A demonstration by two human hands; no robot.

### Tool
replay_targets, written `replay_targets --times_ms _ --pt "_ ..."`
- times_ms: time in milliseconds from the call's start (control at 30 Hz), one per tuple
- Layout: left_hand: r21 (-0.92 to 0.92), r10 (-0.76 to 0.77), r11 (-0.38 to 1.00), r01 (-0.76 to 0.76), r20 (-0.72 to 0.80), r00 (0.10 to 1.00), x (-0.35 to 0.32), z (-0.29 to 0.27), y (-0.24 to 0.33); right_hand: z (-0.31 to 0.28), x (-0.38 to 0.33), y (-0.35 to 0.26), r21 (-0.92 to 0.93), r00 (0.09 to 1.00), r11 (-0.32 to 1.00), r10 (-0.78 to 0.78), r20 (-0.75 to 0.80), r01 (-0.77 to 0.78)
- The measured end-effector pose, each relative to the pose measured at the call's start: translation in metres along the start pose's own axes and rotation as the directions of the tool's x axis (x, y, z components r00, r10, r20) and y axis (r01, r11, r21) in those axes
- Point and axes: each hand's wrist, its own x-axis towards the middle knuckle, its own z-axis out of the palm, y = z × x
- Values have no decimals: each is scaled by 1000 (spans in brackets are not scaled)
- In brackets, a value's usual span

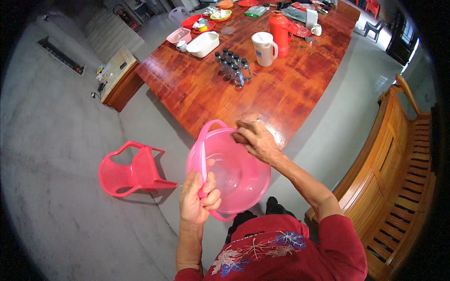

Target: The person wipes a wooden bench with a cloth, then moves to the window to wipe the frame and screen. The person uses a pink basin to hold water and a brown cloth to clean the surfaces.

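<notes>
A translucent pink plastic basin (234,182) with loop handles hangs tilted in front of me, by the near end of the table. My left hand (199,196) is closed around its left rim, the fingers wrapped over the edge. At the basin's far right rim is my right hand (257,140), its fingers bent and smeared by motion. Whether those fingers grip the rim or only brush it, I cannot tell. Nothing shows inside the basin.
The reddish wooden table (197,93) carries several small dark-capped bottles (234,70), a lidded pitcher (265,49), a red thermos (279,33) and a white tub (203,44). A pink chair (138,171) stands at left, a wooden bench (389,173) at right.
</notes>
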Motion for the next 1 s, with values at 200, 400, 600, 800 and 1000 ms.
replay_targets --times_ms 200,400,600,800,1000 --pt "-55 24 998 -26 -34 999 6 -35 17 41 41 -22 -258 997 963 79 -9 -78" --pt "-73 41 996 -43 -27 999 11 -85 54 73 57 -27 -86 882 914 405 240 -396" --pt "281 163 956 -83 -274 948 13 -151 127 117 98 -38 78 968 974 197 154 -211" --pt "567 363 821 -59 -439 822 26 -287 162 155 144 -66 91 977 989 99 191 -118" --pt "415 186 910 8 -425 886 56 -357 152 174 164 -77 46 983 997 53 178 -62"
